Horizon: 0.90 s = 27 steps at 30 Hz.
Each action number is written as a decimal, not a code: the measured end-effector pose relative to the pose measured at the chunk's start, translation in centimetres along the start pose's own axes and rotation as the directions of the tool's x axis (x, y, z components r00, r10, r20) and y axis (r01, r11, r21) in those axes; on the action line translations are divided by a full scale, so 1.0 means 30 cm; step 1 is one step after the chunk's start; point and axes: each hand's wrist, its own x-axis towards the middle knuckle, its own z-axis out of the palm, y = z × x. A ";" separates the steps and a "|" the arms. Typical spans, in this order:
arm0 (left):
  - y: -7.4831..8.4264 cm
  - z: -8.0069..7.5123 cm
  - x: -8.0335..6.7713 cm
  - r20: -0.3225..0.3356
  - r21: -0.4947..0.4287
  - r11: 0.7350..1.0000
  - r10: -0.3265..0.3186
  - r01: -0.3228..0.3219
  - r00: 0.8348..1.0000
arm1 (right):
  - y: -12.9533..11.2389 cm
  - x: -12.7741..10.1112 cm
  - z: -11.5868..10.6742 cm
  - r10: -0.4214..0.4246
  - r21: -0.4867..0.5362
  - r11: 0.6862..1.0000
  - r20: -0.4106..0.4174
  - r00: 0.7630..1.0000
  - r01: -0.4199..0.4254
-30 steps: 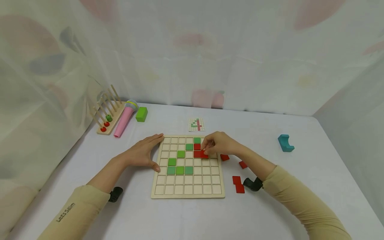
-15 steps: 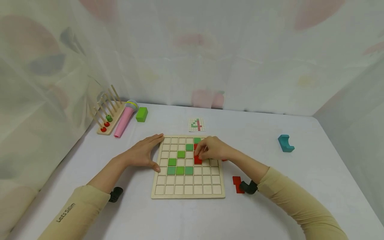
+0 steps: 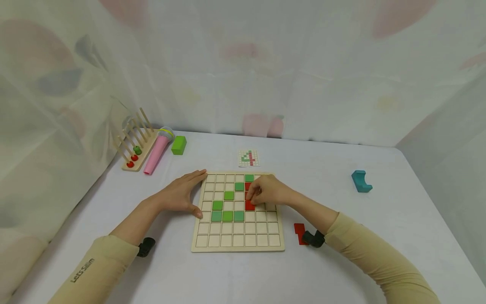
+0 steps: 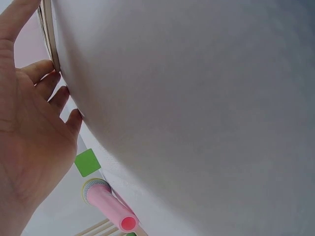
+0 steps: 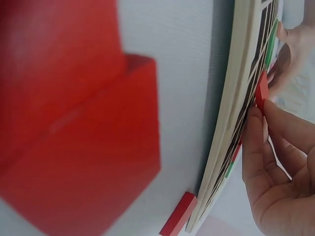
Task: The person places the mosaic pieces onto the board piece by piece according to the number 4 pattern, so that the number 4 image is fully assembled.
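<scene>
From the head view I see the grid board flat on the table, my left hand resting open-fingered against its left edge. Only the right wrist camera shows my right hand pinching the red piece, tilted above the board's cells. Since a second ago that piece has shifted down the column toward me.
</scene>
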 end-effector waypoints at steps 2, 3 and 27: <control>0.001 -0.001 -0.001 -0.001 0.001 1.000 -0.002 0.002 1.000 | -0.001 0.000 0.001 0.000 -0.009 1.000 -0.005 1.000 0.000; 0.002 -0.002 -0.002 -0.002 0.000 1.000 -0.003 0.003 1.000 | -0.002 0.000 0.001 0.000 -0.014 1.000 -0.008 1.000 0.000; 0.005 -0.004 -0.004 0.005 -0.009 1.000 -0.007 0.007 1.000 | 0.031 -0.022 -0.048 0.029 -0.021 0.999 -0.071 0.997 -0.031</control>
